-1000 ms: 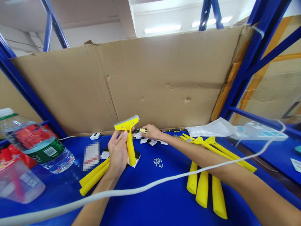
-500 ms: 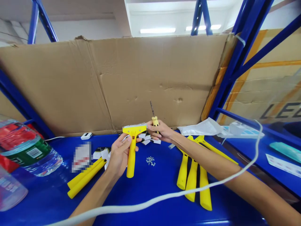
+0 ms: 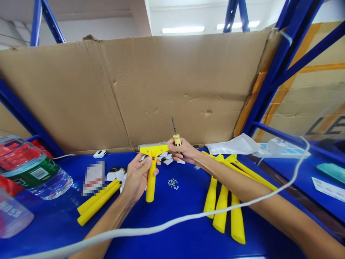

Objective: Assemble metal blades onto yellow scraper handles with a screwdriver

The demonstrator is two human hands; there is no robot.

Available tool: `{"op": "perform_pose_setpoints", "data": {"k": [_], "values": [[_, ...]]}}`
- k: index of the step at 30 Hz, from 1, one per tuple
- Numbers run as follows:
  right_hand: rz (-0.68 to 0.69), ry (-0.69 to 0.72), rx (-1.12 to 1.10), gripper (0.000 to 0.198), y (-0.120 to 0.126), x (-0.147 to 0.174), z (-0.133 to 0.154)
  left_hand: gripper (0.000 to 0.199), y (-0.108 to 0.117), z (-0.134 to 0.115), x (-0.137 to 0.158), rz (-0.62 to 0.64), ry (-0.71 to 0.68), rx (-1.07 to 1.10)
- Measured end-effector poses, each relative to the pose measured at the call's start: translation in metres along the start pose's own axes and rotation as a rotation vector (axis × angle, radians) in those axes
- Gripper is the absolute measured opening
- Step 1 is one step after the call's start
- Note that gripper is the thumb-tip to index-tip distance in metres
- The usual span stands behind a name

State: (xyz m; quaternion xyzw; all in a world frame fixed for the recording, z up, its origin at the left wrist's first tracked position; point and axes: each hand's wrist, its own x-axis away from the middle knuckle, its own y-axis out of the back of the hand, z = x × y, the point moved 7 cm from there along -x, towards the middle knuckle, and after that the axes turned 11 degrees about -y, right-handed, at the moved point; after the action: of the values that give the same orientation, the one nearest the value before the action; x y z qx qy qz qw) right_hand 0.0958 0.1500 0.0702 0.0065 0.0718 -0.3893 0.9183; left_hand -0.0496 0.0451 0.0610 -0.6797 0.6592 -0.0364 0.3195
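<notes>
My left hand (image 3: 138, 174) is closed round the neck of a yellow scraper (image 3: 151, 180), held upright with its wide head at the top. Two screw heads show on that head, and a clear strip runs along its upper edge. In my right hand (image 3: 184, 149) is a screwdriver (image 3: 176, 139) with a pale yellow handle, its dark shaft pointing up. The fingers of this hand also touch the right end of the scraper head. A small pile of screws (image 3: 173, 183) lies on the blue table (image 3: 172, 237) below the hands.
Several yellow scrapers (image 3: 220, 212) lie under my right forearm. Two yellow tubes (image 3: 99, 203) rest at left, near a large water bottle (image 3: 35, 172) and a plastic cup (image 3: 13, 212). A white cable (image 3: 167, 226) crosses in front. Cardboard (image 3: 167, 90) stands behind.
The view has shifted slightly. Both hands keep their hold on the scraper and the screwdriver, with hardly any movement between them.
</notes>
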Motion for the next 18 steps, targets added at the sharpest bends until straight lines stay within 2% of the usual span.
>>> {"op": "perform_pose_setpoints", "data": {"k": [2, 4, 8, 13, 15, 18], "values": [[-0.049, -0.010, 0.102, 0.066, 0.005, -0.009, -0.006, 0.044, 0.004, -0.007, -0.004, -0.024, -0.072, -0.041], [-0.096, -0.035, 0.254, 0.070, 0.009, -0.021, -0.013, 0.041, 0.010, -0.021, -0.010, -0.070, -0.201, -0.070], [-0.170, -0.115, 0.659, 0.056, 0.009, -0.050, -0.029, 0.036, 0.027, -0.049, -0.019, -0.184, -0.420, -0.065], [-0.268, -0.295, 1.039, 0.054, -0.002, -0.090, -0.051, 0.032, 0.038, -0.061, -0.024, -0.222, -0.468, -0.039], [-0.293, -0.352, 1.120, 0.054, -0.008, -0.103, -0.056, 0.030, 0.040, -0.060, -0.025, -0.218, -0.460, -0.026], [-0.279, -0.365, 1.180, 0.044, -0.017, -0.113, -0.058, 0.029, 0.040, -0.057, -0.025, -0.204, -0.439, -0.026]]}}
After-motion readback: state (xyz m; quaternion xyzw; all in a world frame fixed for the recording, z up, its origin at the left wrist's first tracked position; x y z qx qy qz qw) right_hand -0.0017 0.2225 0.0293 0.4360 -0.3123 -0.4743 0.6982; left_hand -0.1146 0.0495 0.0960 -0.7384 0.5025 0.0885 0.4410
